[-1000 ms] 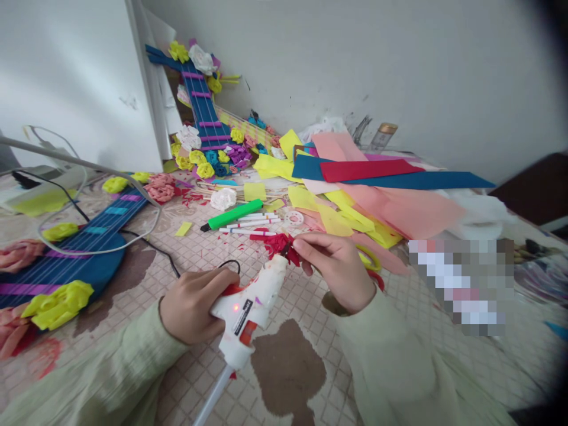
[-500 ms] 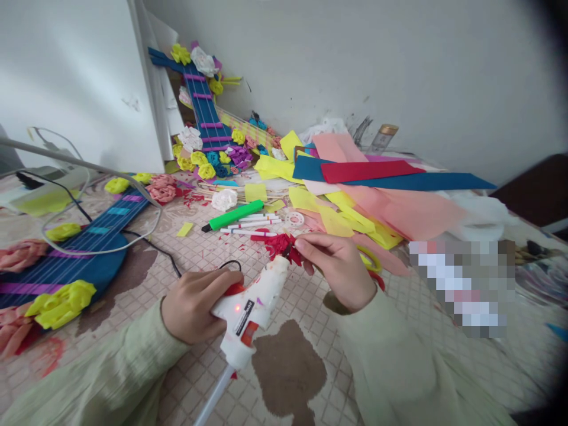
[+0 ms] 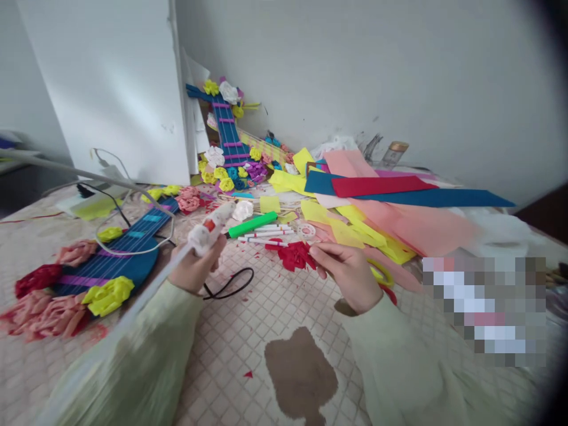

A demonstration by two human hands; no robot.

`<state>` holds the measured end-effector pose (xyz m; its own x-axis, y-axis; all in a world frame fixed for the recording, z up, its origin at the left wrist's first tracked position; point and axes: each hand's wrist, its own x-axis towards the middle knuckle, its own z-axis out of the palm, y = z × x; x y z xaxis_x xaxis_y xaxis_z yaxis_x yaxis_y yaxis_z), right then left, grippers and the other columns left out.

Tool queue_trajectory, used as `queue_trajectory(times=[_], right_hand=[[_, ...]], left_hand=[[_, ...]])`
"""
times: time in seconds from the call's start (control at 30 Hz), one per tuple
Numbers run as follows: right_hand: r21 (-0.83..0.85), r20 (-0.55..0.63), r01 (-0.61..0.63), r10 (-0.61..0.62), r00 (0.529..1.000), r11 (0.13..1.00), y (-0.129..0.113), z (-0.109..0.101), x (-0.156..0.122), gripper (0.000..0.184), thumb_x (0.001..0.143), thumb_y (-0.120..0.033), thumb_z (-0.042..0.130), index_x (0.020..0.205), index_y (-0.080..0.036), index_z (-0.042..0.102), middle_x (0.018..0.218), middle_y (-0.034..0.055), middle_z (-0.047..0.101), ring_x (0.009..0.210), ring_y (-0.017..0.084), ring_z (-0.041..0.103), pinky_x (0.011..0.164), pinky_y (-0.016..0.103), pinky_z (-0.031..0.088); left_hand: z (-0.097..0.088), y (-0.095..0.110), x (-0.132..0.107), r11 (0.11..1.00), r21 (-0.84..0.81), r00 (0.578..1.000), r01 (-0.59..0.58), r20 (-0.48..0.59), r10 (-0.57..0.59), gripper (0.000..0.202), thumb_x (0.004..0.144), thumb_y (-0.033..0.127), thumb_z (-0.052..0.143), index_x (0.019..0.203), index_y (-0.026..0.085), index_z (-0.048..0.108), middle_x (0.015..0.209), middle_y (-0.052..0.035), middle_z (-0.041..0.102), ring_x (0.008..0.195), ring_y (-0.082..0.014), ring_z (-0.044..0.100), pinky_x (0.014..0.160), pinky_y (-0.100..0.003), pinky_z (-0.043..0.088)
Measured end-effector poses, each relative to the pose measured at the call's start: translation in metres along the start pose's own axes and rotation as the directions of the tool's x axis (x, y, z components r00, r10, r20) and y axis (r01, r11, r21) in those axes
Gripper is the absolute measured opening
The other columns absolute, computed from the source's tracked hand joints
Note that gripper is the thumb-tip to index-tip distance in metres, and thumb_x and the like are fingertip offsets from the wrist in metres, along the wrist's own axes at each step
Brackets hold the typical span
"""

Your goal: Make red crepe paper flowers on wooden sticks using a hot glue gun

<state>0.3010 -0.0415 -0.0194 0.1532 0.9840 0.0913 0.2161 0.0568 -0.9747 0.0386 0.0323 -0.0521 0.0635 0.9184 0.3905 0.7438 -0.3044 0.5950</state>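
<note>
My left hand (image 3: pixel 195 266) is closed around a white hot glue gun (image 3: pixel 207 231), its nozzle turned up and away and a long glue stick trailing from its back end. A pinch of my right hand (image 3: pixel 344 269) holds the edge of a red crepe paper flower (image 3: pixel 293 255), just above the table. Beyond the flower lie several white marker pens (image 3: pixel 264 239) and a green marker or cutter (image 3: pixel 252 225). To the left rests a blue paper guitar (image 3: pixel 128 260) with purple bands, strings and paper flowers along its edge.
Another flower-trimmed blue guitar (image 3: pixel 228 130) leans at the back wall. Coloured paper strips (image 3: pixel 399 188) pile up at right. Yellow-handled scissors (image 3: pixel 380 275) lie beside my right hand. A grey cable (image 3: pixel 128 183) loops on the left.
My left hand has drawn the glue gun away from the red flower, leftward, and tipped it over. The right hand keeps its pinch on the flower. The view has shifted left and up.
</note>
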Motion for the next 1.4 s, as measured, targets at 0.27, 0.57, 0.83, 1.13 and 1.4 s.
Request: queue_trajectory(times=[0.27,0.57,0.83,1.13,1.4], right_hand=[[0.04,-0.014,0.023,-0.022,1.0,0.999,0.006,0.001,0.001,0.024,0.074,-0.037,0.061,0.071,-0.014,0.066,0.044,-0.0049,0.044,0.044,0.009,0.041,0.047,0.025,0.033],[0.048,-0.011,0.021,-0.02,1.0,0.999,0.006,0.001,0.001,0.025,0.074,-0.037,0.06,0.071,-0.013,0.068,0.041,-0.005,0.043,0.044,0.008,0.039,0.048,0.024,0.033],[0.046,0.01,0.002,-0.002,1.0,0.999,-0.003,0.0,-0.002,0.025,0.074,-0.038,0.06,0.069,-0.014,0.065,0.043,-0.0051,0.043,0.044,0.009,0.039,0.046,0.024,0.032],[0.055,0.198,0.005,-0.016,0.98,0.998,-0.013,0.007,-0.016,0.022,0.077,-0.031,0.059,0.064,-0.014,0.063,0.051,-0.0043,0.045,0.045,0.007,0.04,0.046,0.023,0.034],[-0.007,0.308,0.019,-0.016,0.951,1.0,-0.012,0.018,-0.023,0.017,0.078,-0.028,0.059,0.07,-0.015,0.067,0.06,-0.0023,0.051,0.046,0.007,0.044,0.045,0.023,0.036]], left_hand=[[0.0,-0.032,0.037,0.929,0.263,0.965,0.261,-0.098,-0.244,0.032,0.07,0.046,0.053,0.063,0.015,0.055,0.061,-0.0114,0.062,0.066,-0.0304,0.063,0.051,-0.034,0.043],[-0.004,-0.031,0.039,0.89,0.419,0.981,0.181,-0.008,-0.195,0.038,0.075,0.048,0.046,0.067,0.012,0.058,0.075,-0.0167,0.065,0.075,-0.0301,0.062,0.059,-0.034,0.043],[-0.049,0.005,0.007,0.848,0.515,0.989,0.123,0.007,-0.147,0.037,0.075,0.051,0.049,0.079,0.018,0.067,0.072,-0.0084,0.068,0.066,-0.0252,0.061,0.055,-0.031,0.038],[-0.01,0.056,-0.033,0.806,-0.591,0.944,0.029,0.282,0.173,0.04,0.074,0.038,0.06,0.107,0.017,0.057,0.114,-0.0125,0.061,0.102,-0.0251,0.058,0.083,-0.037,0.048],[0.016,0.078,-0.052,0.536,-0.732,0.814,0.421,0.565,0.132,0.028,0.065,0.027,0.07,0.087,0.014,0.06,0.081,-0.0046,0.065,0.074,-0.0155,0.061,0.07,-0.029,0.051]])
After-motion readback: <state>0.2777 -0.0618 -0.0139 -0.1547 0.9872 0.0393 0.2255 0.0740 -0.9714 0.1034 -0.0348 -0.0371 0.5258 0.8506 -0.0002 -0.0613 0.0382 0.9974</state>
